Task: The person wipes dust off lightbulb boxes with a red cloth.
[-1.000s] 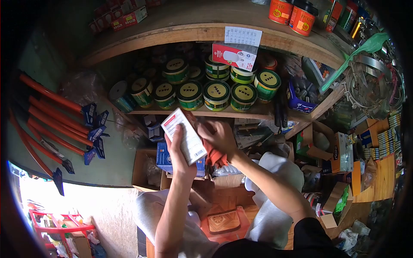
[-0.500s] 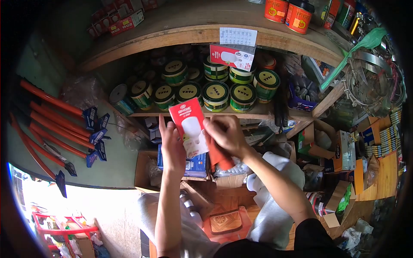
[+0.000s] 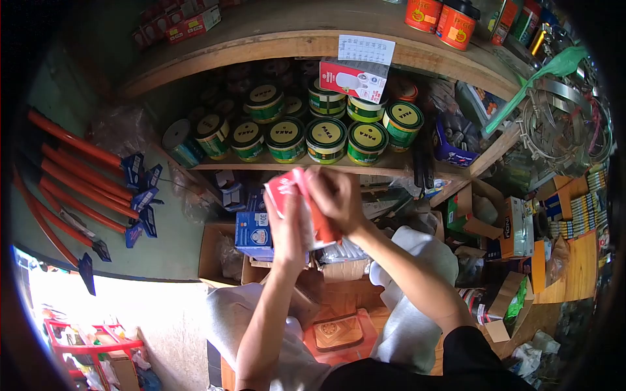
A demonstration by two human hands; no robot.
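My left hand (image 3: 285,228) is wrapped round a red and white light bulb box (image 3: 282,188), held in front of the lower shelf. Pressed against the box's right side, my right hand (image 3: 337,201) grips an orange-red cloth (image 3: 324,228), which hangs below its fingers. Both hands hide much of the box, and they are slightly blurred. Just below my left hand stands a blue box (image 3: 253,231) marked 30W.
Several green PAKA tins (image 3: 285,140) stand on the wooden shelf (image 3: 261,160). A red bulb card (image 3: 352,81) hangs from the upper shelf edge. Orange-handled saws (image 3: 85,186) lie at left. Metal hoops (image 3: 564,124) hang at right, above open cartons (image 3: 486,212).
My left hand has moved right and turned the box, so its printed front is now mostly covered. My right hand and the cloth have shifted slightly left, close against it.
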